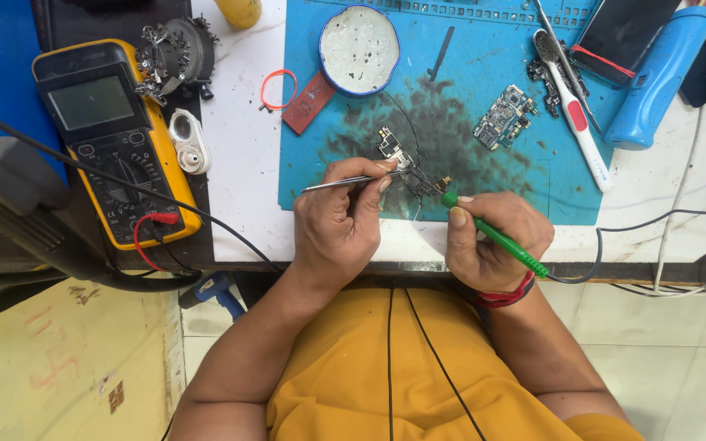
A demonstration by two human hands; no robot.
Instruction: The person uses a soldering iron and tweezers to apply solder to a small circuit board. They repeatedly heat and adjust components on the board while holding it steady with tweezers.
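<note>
both hands [418, 229] work tweezers [345, 183], green iron [496, 237].

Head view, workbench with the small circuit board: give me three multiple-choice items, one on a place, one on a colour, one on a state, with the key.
1. Where does the yellow multimeter lie?
A. On the blue mat
B. To the left of the blue mat
C. On the person's lap

2. What colour is the handle of the soldering iron?
A. Green
B. Red
C. Black

3. What is the left hand doing?
A. Resting open and flat on the table
B. Gripping metal tweezers
C. Turning the multimeter's dial

Key:
1 B: the meter sits at the left, well off the blue mat.
2 A: the handle in the right hand is green.
3 B: the fingers are closed on the tweezers, whose tips reach the small circuit board.
</note>
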